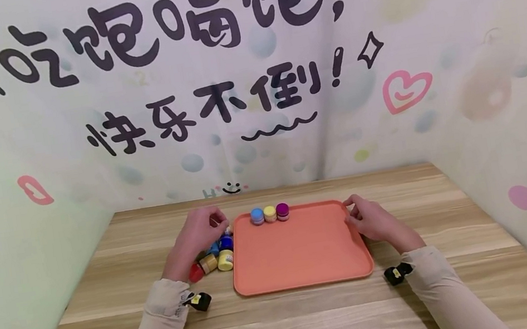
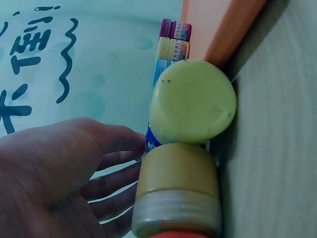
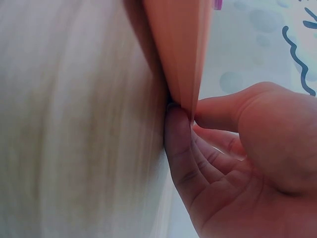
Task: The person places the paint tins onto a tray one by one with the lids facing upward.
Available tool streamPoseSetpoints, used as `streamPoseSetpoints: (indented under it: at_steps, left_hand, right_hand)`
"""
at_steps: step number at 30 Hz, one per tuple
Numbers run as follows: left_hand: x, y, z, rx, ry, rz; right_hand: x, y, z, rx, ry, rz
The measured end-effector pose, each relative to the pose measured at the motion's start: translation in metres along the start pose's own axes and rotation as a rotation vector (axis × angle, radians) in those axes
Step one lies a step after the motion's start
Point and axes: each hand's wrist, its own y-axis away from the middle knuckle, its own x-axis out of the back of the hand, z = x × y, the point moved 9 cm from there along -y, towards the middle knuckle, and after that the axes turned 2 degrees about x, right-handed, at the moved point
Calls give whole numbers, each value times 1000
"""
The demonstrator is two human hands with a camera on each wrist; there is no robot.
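My left hand reaches over the far side of a group of small paint jars, left of the orange tray. Its thumb tip comes up to a dark blue jar; the fingertips are hidden, so a grip cannot be made out. Beside that hand lie a yellow jar, an ochre jar and a red one. At the tray's right side my right hand pinches the rim between thumb and fingers. A light blue, a pale yellow and a purple jar stand along the tray's far edge.
The tray lies flat on a wood-grain table. A printed wall with lettering rises behind the table, and side walls flank it. Each wrist carries a small black camera, such as the left one.
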Motion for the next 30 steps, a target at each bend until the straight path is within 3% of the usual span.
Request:
streamPoseSetpoints:
  at_steps: [6,14,22,30]
  left_hand:
    - [-1,1,-4,36,-12,-8]
    - [-2,4,-7,51,43,-105]
    - [-5,2,-7,18,19,-112]
    - [-10,1,-14,35,58,-173]
  right_hand:
    - [0,0,1,-13,7,-5]
    - [0,0,0,-16,0,-7]
    - [1,0,0,-13,3,-5]
    - [1,-1,0,-17,6,-7]
